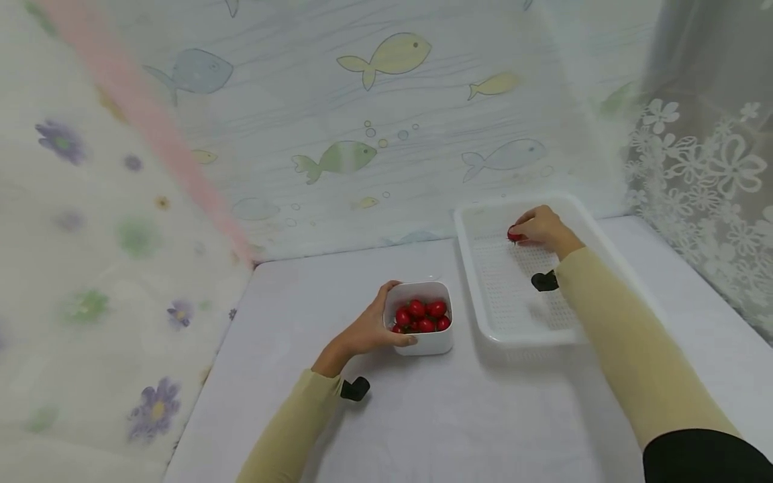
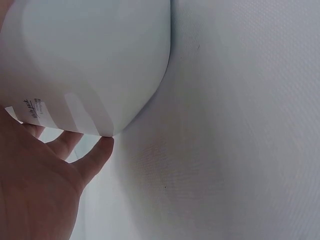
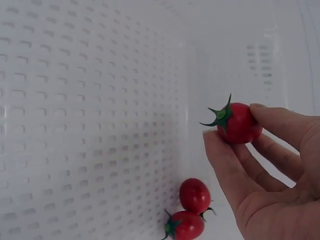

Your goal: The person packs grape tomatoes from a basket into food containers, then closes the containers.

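A cherry tomato (image 3: 242,125) with a green stem is pinched between the thumb and fingers of my right hand (image 1: 543,227), inside the white perforated basket (image 1: 477,295). Two more cherry tomatoes (image 3: 194,195) lie on the basket's floor below that hand in the right wrist view. My left hand (image 1: 371,327) grips a small white square container (image 1: 435,343) on the table, thumb along its near side and fingers round its left. Several red cherry tomatoes (image 1: 425,325) fill part of this container. Small printed lettering marks the container's side in the left wrist view.
A white cloth covers the table (image 1: 374,429). Behind stands a fish-patterned curtain (image 1: 338,201), with a flowered one (image 1: 109,282) at the left and lace (image 1: 712,161) at the right. The basket stands just right of the container, near the back edge.
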The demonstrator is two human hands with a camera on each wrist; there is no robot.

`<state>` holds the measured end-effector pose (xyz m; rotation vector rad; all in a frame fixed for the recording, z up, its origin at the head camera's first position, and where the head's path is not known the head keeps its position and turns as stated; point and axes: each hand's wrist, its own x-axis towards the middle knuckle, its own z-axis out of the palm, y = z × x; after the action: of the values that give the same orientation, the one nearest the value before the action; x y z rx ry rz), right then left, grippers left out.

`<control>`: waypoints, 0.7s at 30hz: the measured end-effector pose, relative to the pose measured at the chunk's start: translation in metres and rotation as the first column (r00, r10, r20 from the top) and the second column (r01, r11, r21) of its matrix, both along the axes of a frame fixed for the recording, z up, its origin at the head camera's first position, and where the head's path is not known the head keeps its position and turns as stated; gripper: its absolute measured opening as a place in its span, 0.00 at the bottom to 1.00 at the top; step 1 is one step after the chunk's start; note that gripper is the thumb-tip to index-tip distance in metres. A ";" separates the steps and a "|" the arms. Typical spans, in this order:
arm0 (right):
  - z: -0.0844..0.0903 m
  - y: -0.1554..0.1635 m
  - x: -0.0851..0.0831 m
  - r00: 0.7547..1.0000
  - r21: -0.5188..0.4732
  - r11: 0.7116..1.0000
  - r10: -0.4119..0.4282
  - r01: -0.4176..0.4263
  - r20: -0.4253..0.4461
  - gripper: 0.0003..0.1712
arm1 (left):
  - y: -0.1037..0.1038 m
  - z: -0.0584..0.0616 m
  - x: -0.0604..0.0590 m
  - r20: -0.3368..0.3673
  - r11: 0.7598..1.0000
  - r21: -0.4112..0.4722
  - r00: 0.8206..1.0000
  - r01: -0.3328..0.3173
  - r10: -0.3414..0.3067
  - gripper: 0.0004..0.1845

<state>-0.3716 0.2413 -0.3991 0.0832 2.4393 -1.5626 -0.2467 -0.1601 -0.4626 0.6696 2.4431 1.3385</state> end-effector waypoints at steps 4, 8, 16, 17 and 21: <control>0.009 -0.001 0.008 0.998 -0.017 0.998 0.054 -0.054 -0.036 0.27 | 0.000 0.000 0.000 0.006 1.000 0.004 1.000 -0.007 0.007 0.57; 0.018 0.000 0.014 0.993 0.028 0.995 0.093 -0.091 -0.071 0.26 | 0.000 0.001 0.001 0.020 1.000 0.018 1.000 -0.003 0.003 0.57; 0.039 0.001 0.033 0.980 0.144 0.977 0.173 -0.158 -0.097 0.26 | 0.001 0.001 0.001 0.005 1.000 0.013 1.000 -0.008 0.007 0.57; 0.041 0.001 0.036 0.979 0.138 0.977 0.179 -0.165 -0.100 0.25 | 0.001 0.001 0.001 0.003 1.000 0.016 1.000 -0.006 0.006 0.57; 0.046 0.003 0.048 0.975 0.105 0.977 0.196 -0.185 -0.109 0.24 | 0.001 -0.001 0.000 -0.001 1.000 0.015 1.000 -0.004 0.004 0.57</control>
<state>-0.3234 0.2446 -0.3534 -0.2276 2.5246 -1.4066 -0.2465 -0.1592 -0.4638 0.6697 2.4392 1.3603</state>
